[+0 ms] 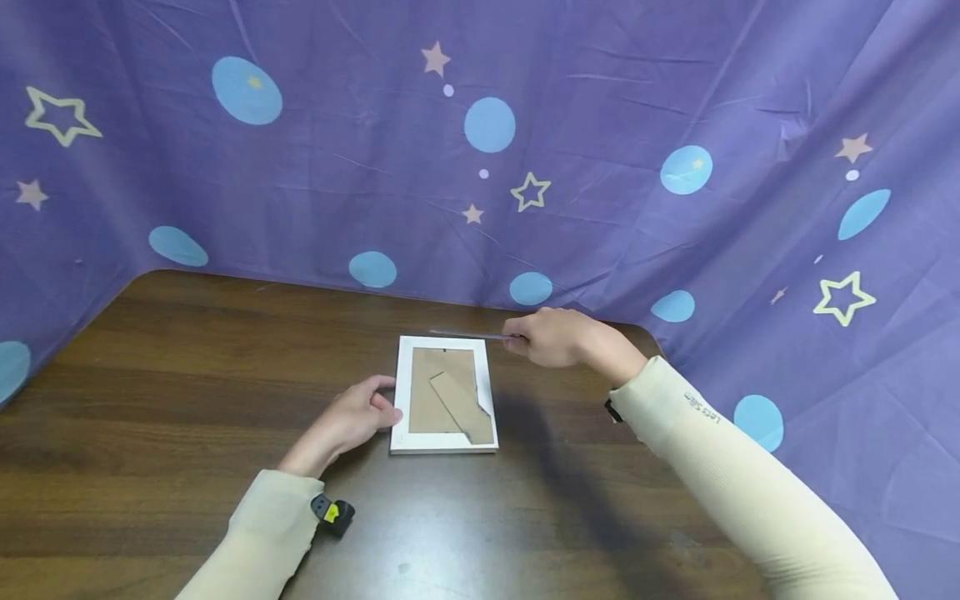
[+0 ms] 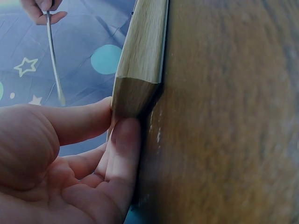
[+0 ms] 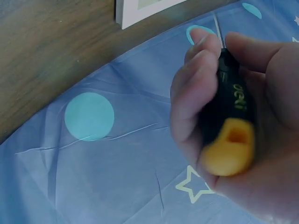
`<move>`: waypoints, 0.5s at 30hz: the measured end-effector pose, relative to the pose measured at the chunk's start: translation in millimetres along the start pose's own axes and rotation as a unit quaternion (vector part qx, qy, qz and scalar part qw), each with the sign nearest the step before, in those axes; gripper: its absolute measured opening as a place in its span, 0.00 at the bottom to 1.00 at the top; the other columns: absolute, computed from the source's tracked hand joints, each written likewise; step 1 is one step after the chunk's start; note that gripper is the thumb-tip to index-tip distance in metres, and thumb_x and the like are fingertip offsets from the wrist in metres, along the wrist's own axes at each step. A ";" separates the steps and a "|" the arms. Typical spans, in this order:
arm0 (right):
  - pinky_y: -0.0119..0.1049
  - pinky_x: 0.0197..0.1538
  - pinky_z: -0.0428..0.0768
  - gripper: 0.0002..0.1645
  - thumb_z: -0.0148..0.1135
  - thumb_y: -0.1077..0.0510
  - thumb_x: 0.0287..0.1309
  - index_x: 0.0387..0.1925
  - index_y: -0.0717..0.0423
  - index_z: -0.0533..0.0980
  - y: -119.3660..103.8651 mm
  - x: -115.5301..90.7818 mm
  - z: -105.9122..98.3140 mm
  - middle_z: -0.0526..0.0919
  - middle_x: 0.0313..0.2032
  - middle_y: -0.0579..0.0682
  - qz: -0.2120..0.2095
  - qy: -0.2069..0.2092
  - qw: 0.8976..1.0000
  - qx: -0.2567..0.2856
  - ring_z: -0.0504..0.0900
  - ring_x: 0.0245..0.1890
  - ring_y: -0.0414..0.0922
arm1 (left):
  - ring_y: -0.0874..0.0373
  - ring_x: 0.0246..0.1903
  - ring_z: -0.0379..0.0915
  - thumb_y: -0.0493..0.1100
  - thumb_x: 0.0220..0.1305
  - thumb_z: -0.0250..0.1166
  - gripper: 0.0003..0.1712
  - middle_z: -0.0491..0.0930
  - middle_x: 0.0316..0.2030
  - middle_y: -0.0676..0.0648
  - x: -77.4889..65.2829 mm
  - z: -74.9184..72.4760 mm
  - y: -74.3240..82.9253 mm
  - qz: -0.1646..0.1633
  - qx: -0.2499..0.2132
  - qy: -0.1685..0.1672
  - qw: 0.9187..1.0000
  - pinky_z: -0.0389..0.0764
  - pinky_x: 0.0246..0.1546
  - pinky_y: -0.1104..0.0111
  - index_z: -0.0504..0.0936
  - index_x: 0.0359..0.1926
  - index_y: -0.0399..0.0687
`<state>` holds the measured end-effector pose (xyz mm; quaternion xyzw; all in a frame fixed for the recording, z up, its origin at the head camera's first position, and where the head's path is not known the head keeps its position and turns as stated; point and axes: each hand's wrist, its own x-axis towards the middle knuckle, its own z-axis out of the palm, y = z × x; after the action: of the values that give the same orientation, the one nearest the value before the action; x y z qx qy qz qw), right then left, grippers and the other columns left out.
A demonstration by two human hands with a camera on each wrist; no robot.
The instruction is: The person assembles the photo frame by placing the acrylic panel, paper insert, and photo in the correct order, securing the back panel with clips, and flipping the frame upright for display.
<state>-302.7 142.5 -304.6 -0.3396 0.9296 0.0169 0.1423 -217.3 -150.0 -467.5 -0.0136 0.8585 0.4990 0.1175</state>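
A white picture frame point(image 1: 431, 442) lies face down on the table, its brown backing board point(image 1: 429, 412) and slanted stand flap point(image 1: 465, 404) showing. My left hand point(image 1: 356, 417) pinches its left side; the left wrist view shows thumb and fingers at a corner of the wood-grained frame edge point(image 2: 142, 46). In my right hand point(image 1: 555, 336) is a screwdriver point(image 3: 229, 112) with a black and yellow handle, the fingers wrapped round it. Its thin shaft point(image 1: 472, 335) points left, just above the frame's far edge. Whether the tip touches the frame, I cannot tell.
The dark wooden table point(image 1: 187, 400) spreads out around the frame. Behind it and at both sides hangs a purple cloth point(image 1: 337, 167) with stars and blue dots, close to the table's far edge.
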 end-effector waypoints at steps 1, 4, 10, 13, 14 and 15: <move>0.52 0.48 0.78 0.11 0.51 0.48 0.82 0.47 0.42 0.80 -0.9 0.7 -1.7 0.80 0.33 0.42 0.002 -0.002 1.000 -0.007 0.79 0.39 0.46 | 0.50 0.44 0.79 0.42 0.71 0.69 0.38 0.83 0.45 0.42 0.2 -0.1 -0.2 0.000 -0.001 0.000 1.000 0.78 0.49 0.53 0.66 0.77 0.38; 0.55 0.51 0.78 0.12 0.51 0.49 0.82 0.48 0.42 0.80 -2.3 3.4 -4.9 0.82 0.38 0.42 0.009 -0.011 1.000 -0.016 0.80 0.42 0.46 | 0.50 0.44 0.79 0.42 0.71 0.69 0.38 0.83 0.45 0.42 0.4 0.3 -0.5 -0.002 -0.002 -0.001 1.000 0.78 0.49 0.54 0.66 0.77 0.39; 0.48 0.49 0.77 0.15 0.46 0.54 0.77 0.43 0.45 0.81 -3.7 11.4 -10.6 0.81 0.36 0.42 0.021 -0.043 0.999 -0.010 0.78 0.41 0.44 | 0.50 0.43 0.78 0.42 0.71 0.68 0.38 0.83 0.45 0.43 1.0 0.2 -0.4 -0.005 -0.001 -0.001 1.000 0.77 0.48 0.54 0.66 0.77 0.39; 0.41 0.42 0.75 0.16 0.46 0.55 0.73 0.35 0.47 0.80 -4.1 17.5 -14.7 0.79 0.28 0.42 0.015 -0.057 0.998 -0.004 0.77 0.32 0.41 | 0.50 0.44 0.79 0.42 0.71 0.69 0.38 0.83 0.45 0.43 1.3 -0.4 -0.7 -0.006 0.000 0.001 1.000 0.77 0.49 0.54 0.66 0.77 0.39; 0.39 0.39 0.75 0.16 0.46 0.55 0.72 0.31 0.47 0.79 -4.5 19.4 -16.4 0.79 0.26 0.41 0.013 -0.060 0.998 -0.002 0.76 0.29 0.40 | 0.50 0.44 0.79 0.42 0.71 0.69 0.38 0.83 0.45 0.42 1.4 -0.6 -0.8 -0.007 0.000 0.001 1.000 0.77 0.49 0.54 0.66 0.77 0.39; 0.38 0.36 0.74 0.17 0.47 0.55 0.73 0.27 0.46 0.77 -4.8 21.7 -17.8 0.78 0.24 0.41 0.013 -0.064 0.998 0.003 0.76 0.27 0.39 | 0.50 0.44 0.79 0.42 0.71 0.69 0.38 0.83 0.46 0.42 1.5 -0.9 -0.8 -0.008 0.001 0.001 1.000 0.77 0.49 0.54 0.66 0.77 0.39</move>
<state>-319.9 122.9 -293.2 -0.3256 0.9228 0.0380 0.2025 -218.8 -151.0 -468.0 -0.0210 0.8588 0.4976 0.1203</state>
